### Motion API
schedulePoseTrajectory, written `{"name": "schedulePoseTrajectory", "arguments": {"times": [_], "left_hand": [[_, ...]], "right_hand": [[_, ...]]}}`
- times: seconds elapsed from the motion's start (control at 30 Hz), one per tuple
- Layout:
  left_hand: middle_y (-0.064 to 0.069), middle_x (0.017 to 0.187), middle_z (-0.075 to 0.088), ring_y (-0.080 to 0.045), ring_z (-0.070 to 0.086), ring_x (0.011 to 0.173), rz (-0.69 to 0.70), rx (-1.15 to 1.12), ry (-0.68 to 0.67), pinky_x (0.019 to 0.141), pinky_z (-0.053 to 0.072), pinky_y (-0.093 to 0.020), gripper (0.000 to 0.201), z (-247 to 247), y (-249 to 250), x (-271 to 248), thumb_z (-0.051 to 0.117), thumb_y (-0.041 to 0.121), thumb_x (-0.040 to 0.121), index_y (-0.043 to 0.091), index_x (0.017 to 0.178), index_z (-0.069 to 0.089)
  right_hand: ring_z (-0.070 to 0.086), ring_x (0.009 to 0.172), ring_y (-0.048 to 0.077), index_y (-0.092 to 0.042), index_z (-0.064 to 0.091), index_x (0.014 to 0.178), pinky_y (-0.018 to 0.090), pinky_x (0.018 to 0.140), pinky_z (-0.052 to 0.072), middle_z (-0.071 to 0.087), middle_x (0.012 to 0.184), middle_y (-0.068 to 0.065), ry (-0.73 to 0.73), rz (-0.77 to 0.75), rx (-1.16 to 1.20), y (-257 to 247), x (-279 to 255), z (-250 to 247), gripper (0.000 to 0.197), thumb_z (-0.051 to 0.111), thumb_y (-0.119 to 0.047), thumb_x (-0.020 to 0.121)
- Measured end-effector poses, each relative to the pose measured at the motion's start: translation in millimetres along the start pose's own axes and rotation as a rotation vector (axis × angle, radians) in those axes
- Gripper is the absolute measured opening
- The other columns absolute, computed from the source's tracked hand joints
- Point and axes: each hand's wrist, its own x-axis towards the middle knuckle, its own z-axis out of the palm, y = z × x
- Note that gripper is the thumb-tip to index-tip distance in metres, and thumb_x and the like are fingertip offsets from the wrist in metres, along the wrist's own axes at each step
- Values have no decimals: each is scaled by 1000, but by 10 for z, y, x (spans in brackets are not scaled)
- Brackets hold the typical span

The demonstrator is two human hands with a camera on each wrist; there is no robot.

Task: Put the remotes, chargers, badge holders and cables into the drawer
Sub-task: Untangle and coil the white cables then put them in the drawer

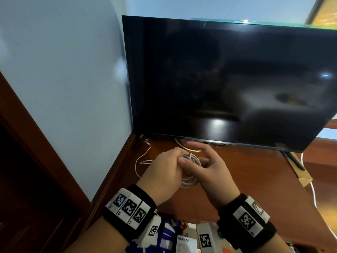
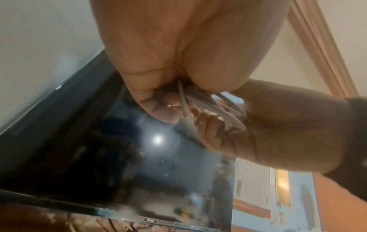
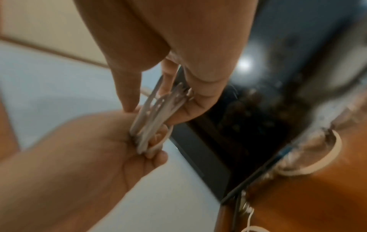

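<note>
Two hands are gripping one coiled white cable (image 1: 189, 172) above the wooden cabinet top (image 1: 246, 179): the left hand (image 1: 164, 172) is clenching around the loops, and the right hand (image 1: 213, 170) is pinching them, forefinger extended. One loose white cable (image 1: 141, 162) is lying near the television (image 1: 228, 79). One box (image 1: 186, 243) below the wrists is reading "ONESAM".

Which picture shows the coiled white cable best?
The head view: the coiled white cable shows its whole loop between the left hand and right hand. Both wrist views show only bunched strands pinched by fingers.
</note>
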Motion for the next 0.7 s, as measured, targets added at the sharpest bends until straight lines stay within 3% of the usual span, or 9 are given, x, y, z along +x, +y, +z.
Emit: {"name": "schedulePoseTrajectory", "arguments": {"times": [0.07,0.1,0.17,0.27,0.33,0.43,0.5,0.6,0.7], "left_hand": [[8,104,64,-6,63,97,4,-20,-8,84,57,-31,24,40,-14,-8,44,21,103,28,122,58],[8,104,64,-5,63,96,-3,-46,-1,83,56,-29,24,52,-12,-12,44,21,104,26,123,58],[9,106,65,-3,63,97,-5,-92,9,82,52,-21,26,56,-9,-33,42,20,107,23,126,59],[10,107,67,-1,64,99,17,-114,29,84,53,-20,26,32,-7,-50,42,24,110,23,127,61],[9,104,68,-1,65,97,12,-143,51,83,54,-20,25,0,-32,-36,41,26,110,24,123,63],[9,90,67,-3,65,84,-26,-183,82,72,51,-20,26,-32,-83,-33,40,29,111,25,117,65],[10,81,63,-2,61,75,-63,-200,93,65,46,-15,26,-43,-122,-40,41,32,111,28,115,66],[15,82,65,-1,63,79,-124,-249,101,68,47,-14,23,-53,-167,-44,46,38,108,35,115,67],[19,88,68,-1,67,85,-138,-315,139,72,52,-16,20,-53,-176,-68,50,39,106,35,116,67]], "right_hand": [[75,89,24,-30,72,110,43,81,63,77,96,6,25,-115,-152,-21,-14,14,32,86,-26,82],[75,86,19,-31,74,103,37,77,63,77,93,1,47,-163,-211,-23,-13,22,22,84,-26,83],[72,79,17,-30,74,95,37,72,61,75,86,-2,81,-215,-314,-3,-7,38,9,79,-29,88],[69,72,15,-30,71,96,37,66,59,72,77,-2,118,-249,-394,39,-48,48,1,71,-30,95],[71,71,16,-29,70,100,38,65,59,73,76,-1,140,-273,-374,33,-88,63,4,67,-28,98],[72,71,28,-31,69,103,55,66,60,74,77,8,159,-259,-305,20,-103,63,7,63,-33,100],[72,73,32,-31,66,98,59,67,58,73,79,9,183,-252,-290,25,-96,50,8,61,-36,99],[73,80,31,-24,64,98,58,74,60,75,87,11,210,-250,-231,-18,-91,35,11,60,-34,100],[76,85,28,-9,62,104,49,78,63,77,93,11,237,-178,-86,-75,-71,15,18,57,-26,101]]}}
